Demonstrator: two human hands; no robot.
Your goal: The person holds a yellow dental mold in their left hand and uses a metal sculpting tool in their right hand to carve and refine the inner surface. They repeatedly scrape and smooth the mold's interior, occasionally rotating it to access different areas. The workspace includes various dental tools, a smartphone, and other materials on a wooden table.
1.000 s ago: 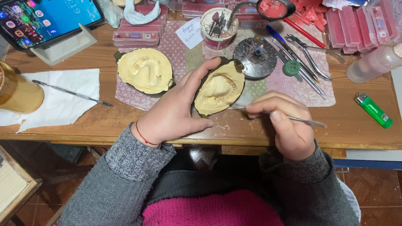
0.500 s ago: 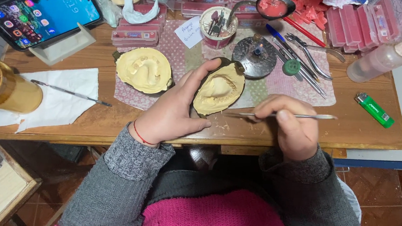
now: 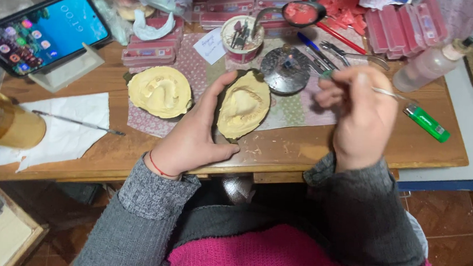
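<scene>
My left hand grips a yellow plaster dental mould that rests tilted on the wooden table, thumb on its near edge and fingers on its left side. My right hand is raised to the right of the mould and holds a thin metal tool whose shaft points right. A second yellow mould lies flat on a patterned cloth to the left.
A phone leans on a stand at far left. A brass-coloured jar and a metal pick on white paper sit near left. A green lighter, a bottle, pink boxes, a metal dish and a tool cup crowd the back.
My right hand lifted the metal tool off the mould and moved up and to the right. My left hand kept its hold on the mould.
</scene>
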